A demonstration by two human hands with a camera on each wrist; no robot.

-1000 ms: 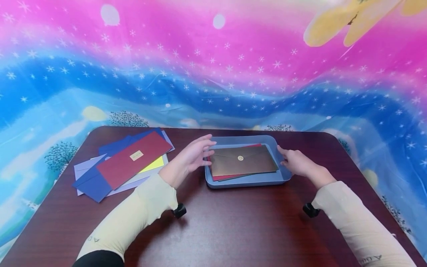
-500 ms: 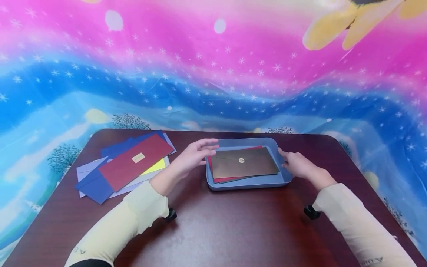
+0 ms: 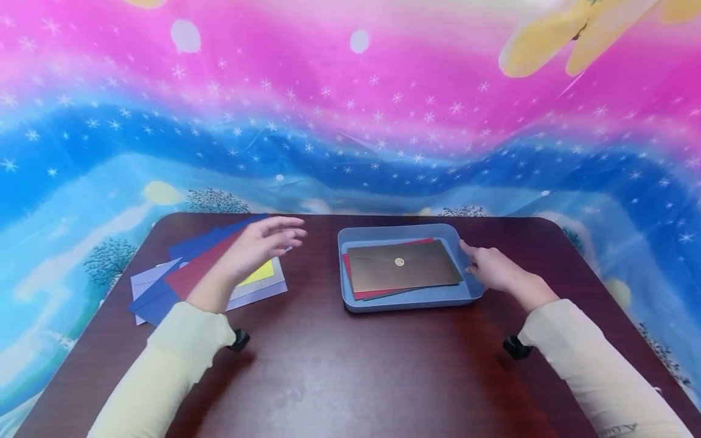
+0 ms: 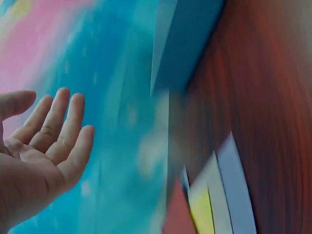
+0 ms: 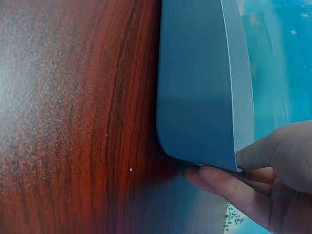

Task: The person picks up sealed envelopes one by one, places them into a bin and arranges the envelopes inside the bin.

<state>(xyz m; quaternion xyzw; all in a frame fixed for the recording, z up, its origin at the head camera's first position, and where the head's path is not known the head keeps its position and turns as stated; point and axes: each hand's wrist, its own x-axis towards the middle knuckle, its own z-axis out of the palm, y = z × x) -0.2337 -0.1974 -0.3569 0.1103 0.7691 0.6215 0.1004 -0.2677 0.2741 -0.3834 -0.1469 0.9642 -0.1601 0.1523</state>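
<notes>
In the head view my left hand [image 3: 254,252] hovers over a pile of envelopes, fingers spread and holding nothing. Beneath it show a dark red envelope [image 3: 191,272], a blue envelope [image 3: 150,301], a yellow patch [image 3: 261,271] and a lavender envelope [image 3: 263,295]; the hand and wrist hide part of the pile. My right hand [image 3: 495,271] pinches the right end of a blue-grey tray [image 3: 408,303]. The right wrist view shows the thumb over the rim and fingers against the outer wall. Lying in the tray is a bronze-brown envelope [image 3: 402,277] with a round seal, on top of red and dark ones.
Both the tray and the pile lie on a dark reddish-brown wooden table [image 3: 361,365]. Behind the table hangs a pink and blue patterned cloth [image 3: 350,134]. A gap of bare wood separates the pile from the tray.
My left hand has moved leftward from the tray's left edge to above the envelope pile. The right hand stays at the tray's right end, and the envelopes have not visibly moved.
</notes>
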